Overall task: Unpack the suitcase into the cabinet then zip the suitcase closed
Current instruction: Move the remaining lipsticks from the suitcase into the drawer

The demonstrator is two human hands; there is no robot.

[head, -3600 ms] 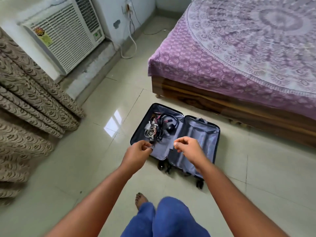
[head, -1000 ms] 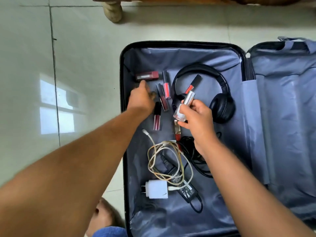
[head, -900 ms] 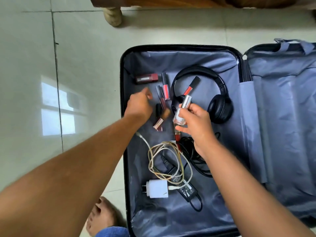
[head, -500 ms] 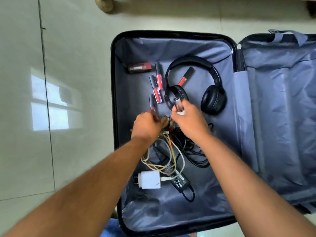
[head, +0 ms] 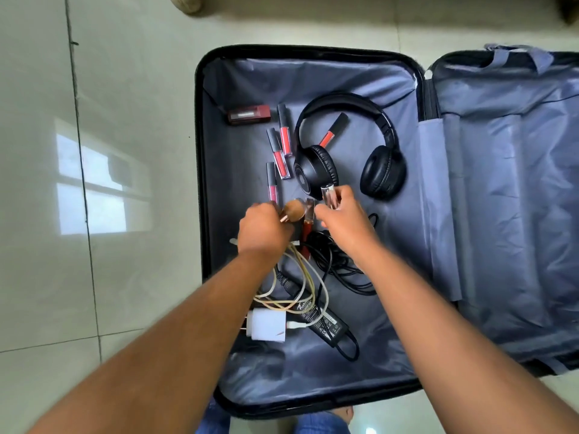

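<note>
Left hand (head: 263, 228) curled round a brush (head: 293, 210), right hand (head: 344, 219) gripping a clear tube (head: 329, 195), both mid-suitcase (head: 200, 214), headphones (head: 347, 148) toward far edge, lip tubes (head: 279, 151) by left edge, chargers (head: 266, 324) near front edge, suitcase open on floor.

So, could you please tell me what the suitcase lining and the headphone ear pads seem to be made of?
The suitcase lining looks like thin grey synthetic fabric, slightly shiny: it creases and catches light. The headphone ear pads look like soft black leatherette, matte with puckered edges; real leather cannot be excluded.
</note>
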